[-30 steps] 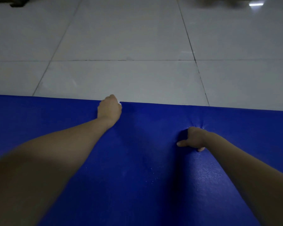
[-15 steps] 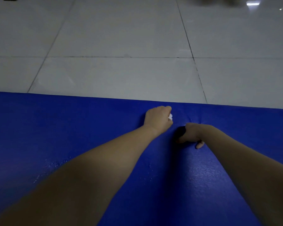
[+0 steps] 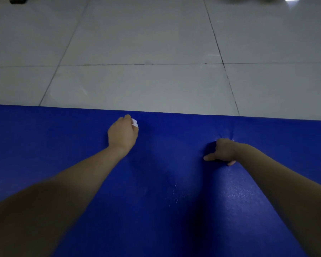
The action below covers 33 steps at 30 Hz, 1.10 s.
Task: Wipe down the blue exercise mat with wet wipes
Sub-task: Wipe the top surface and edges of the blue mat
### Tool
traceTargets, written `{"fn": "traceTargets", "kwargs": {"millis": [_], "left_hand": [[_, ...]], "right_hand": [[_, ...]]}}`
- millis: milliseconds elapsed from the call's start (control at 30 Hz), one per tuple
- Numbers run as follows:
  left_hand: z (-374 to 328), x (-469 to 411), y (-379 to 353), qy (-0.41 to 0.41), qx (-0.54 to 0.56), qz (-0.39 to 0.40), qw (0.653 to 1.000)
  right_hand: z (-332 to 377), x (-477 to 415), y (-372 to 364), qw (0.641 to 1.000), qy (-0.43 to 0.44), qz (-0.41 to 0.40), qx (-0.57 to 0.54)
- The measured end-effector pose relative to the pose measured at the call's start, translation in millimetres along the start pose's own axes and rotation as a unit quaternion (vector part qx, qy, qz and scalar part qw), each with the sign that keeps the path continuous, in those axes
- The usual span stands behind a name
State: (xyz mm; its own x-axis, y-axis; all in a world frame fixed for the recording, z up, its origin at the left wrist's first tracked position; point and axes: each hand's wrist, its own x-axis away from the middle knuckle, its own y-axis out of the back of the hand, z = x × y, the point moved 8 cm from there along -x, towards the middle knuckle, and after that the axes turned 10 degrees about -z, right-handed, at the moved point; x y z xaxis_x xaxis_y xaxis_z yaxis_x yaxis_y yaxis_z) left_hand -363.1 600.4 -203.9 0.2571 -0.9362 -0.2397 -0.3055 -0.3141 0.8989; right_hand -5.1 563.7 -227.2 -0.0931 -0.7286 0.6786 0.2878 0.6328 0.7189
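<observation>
Closest to me, the blue exercise mat lies flat on the floor and fills the whole near half of the view, with both bare forearms reaching out over it. Between the arms a scatter of damp speckles glints on the surface, so I'd judge that patch has been wiped.

A little further out, the right hand is planted on the mat, fingers tucked under and thumb poking out to the side. I see nothing in it. The mat puckers around it, so it looks to be bearing weight as a prop.

Beyond that, the left hand is bunched around a small white wet wipe, which peeps out past the knuckles and is pressed to the mat just short of its far edge.

The step in hand looks to be scrubbing the far strip. Next, I reckon, comes a steady sideways sweep along that edge, keeping the wipe flat and off the tiled floor beyond, then shifting the propping hand to clear the spot beneath it.
</observation>
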Motion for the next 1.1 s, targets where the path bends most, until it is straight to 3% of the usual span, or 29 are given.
{"fn": "traceTargets", "kwargs": {"millis": [100, 233, 300, 433, 500, 667, 933, 1100], "left_hand": [[-22.3, 7.2, -9.6, 0.034, 0.061, -0.001, 0.998], [-68.2, 25.9, -30.3, 0.040, 0.081, 0.030, 0.995], [-106.4, 40.0, -39.3, 0.001, 0.069, 0.064, 0.996], [-189.1, 85.1, -48.5, -0.160, 0.033, 0.125, 0.979], [-201.8, 94.5, -50.0, -0.206, 0.026, 0.115, 0.971], [-154.0, 72.7, -34.2, -0.230, 0.003, 0.076, 0.970], [8.8, 30.8, 12.5, -0.095, -0.102, -0.001, 0.990], [-0.9, 42.8, 10.3, -0.080, -0.136, -0.026, 0.987]], "right_hand": [[-4.2, -0.6, -1.4, 0.999, 0.025, -0.043, 0.006], [-4.7, 6.0, -6.9, 0.999, 0.023, -0.037, -0.015], [-6.2, 6.1, -8.9, 0.998, 0.020, -0.053, 0.003], [-7.0, 1.7, -13.4, 0.996, 0.026, -0.085, 0.017], [-6.2, 0.2, -12.8, 0.995, 0.028, -0.091, 0.017], [-6.8, 0.4, -11.3, 0.996, 0.017, -0.083, 0.012], [-8.3, 5.5, -9.1, 0.995, 0.023, -0.096, 0.010], [-9.1, 7.1, -8.8, 0.995, 0.027, -0.100, 0.015]]}}
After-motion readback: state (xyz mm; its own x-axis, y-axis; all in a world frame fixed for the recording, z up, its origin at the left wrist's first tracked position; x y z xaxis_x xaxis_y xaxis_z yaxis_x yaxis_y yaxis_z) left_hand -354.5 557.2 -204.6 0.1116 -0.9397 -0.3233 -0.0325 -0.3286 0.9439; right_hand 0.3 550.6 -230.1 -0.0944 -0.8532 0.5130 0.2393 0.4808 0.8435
